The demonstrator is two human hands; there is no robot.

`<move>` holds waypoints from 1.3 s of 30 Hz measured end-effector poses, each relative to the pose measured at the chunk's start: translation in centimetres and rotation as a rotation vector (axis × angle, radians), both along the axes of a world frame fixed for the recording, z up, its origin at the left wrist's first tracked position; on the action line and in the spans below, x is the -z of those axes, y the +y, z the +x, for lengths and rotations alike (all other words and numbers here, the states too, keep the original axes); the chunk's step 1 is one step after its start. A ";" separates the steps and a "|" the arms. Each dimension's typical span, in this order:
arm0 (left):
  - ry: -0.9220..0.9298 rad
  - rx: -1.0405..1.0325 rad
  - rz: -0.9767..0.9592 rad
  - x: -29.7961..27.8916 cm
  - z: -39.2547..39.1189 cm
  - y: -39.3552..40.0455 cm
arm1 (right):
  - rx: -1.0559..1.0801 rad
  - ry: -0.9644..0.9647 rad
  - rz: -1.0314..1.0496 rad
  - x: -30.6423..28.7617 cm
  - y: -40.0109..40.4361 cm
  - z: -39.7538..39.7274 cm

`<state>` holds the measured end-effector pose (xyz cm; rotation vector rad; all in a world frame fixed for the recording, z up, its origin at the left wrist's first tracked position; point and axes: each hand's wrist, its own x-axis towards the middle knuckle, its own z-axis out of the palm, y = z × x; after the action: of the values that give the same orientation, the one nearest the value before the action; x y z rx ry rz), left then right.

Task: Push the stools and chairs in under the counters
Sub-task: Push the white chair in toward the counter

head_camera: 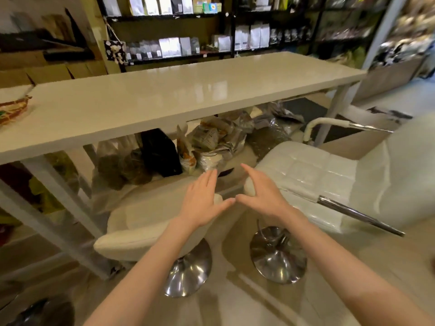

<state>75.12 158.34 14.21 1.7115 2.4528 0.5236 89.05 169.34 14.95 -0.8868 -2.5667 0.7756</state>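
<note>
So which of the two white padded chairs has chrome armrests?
The right white quilted chair, beside the right hand; its chrome armrest sticks out. The left cream stool shows none.

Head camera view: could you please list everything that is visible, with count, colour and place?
counter: one, glossy white, across the middle
left chair: one, cream, chrome base, partly under the counter
right chair: one, white quilted, chrome armrests, angled, out from the counter
bags: several, brown, black and silver, on the floor under the counter
shelves: black, packets on them, behind the counter
basket: one, woven, counter's left end
hands: left hand, right hand, both open, thumb tips meeting, above the chairs
</note>
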 end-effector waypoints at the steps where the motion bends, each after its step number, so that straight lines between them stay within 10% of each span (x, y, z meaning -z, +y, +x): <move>1: 0.004 0.037 0.035 -0.7 1.5 1.0 | 0.038 -0.006 0.060 -0.7 0.7 1.5; 16: -0.313 0.341 0.358 -8.2 29.8 13.2 | 0.160 -0.190 0.674 -11.8 9.7 28.5; 39: -0.291 0.139 -0.124 -7.4 41.0 33.1 | 0.069 -0.055 0.321 -6.8 34.4 40.7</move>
<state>116.08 191.49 21.64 1.6150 2.1037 0.5484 129.79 203.73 21.77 -0.8960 -2.5909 0.3099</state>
